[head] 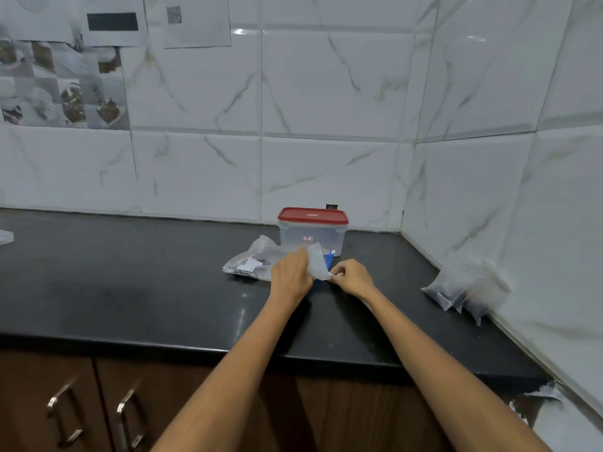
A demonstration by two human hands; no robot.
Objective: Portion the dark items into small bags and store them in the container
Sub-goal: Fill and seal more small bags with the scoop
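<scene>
A clear plastic container [311, 238] with a red lid stands closed at the back of the black counter [130, 282]. In front of it a small clear bag [318, 262] is held between both hands. My left hand [290, 272] grips its left side, and my right hand [352, 275] pinches its lower right corner. A larger clear bag [249, 262] with dark items and a white label lies flat to the left, partly under my left hand. Something blue [328, 259] shows behind the small bag. Several filled small bags [460, 290] with dark contents lean against the right wall.
Marble-patterned tiled walls close the counter at the back and on the right. Papers with pictures hang on the wall at upper left. A clear object [6, 237] sits at the counter's far left edge. Brown cabinet doors with metal handles [129, 415] lie below.
</scene>
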